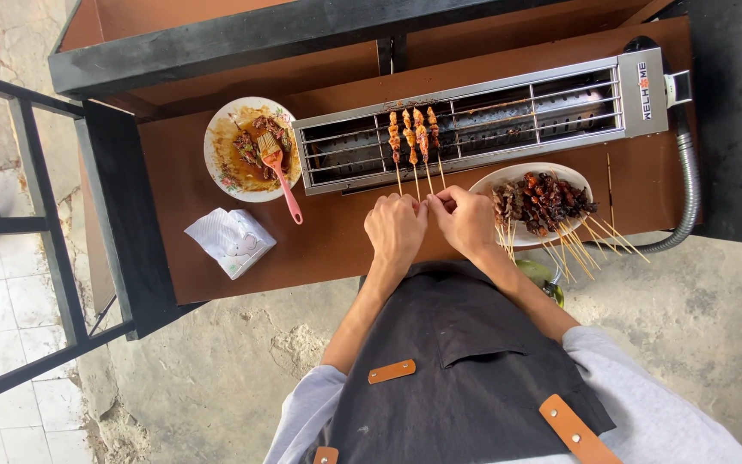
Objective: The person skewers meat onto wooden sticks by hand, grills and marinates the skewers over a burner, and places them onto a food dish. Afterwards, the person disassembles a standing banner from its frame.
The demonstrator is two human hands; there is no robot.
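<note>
1. Left hand point(395, 225): knuckles up, fingers curled, pinching the bare ends of the skewers; it touches the right hand at the fingertips.
2. Right hand point(465, 222): just beside the left, fingers curled onto the same stick ends; clenched on them.
3. Skewers point(412, 137): four meat sticks side by side, meat ends lying across the grill bars directly beyond both hands, stick ends reaching back to the fingers.
4. Grill point(483, 120): long, narrow metal trough with wire bars, just beyond the hands, set lengthwise on the bench point(337, 241).
5. White dish point(530, 202): just beside the right hand on its outer side, heaped with dark cooked skewers, sticks fanning over the rim.
6. Floral plate point(251, 148): beyond and outward of the left hand, smeared with brown sauce; a pink-handled brush point(278, 172) rests in it.
7. Tissue pack point(232, 241): outward of the left hand, near the bench edge.
8. Grey hose point(689, 172): well beyond the right hand, at the grill's far end.
</note>
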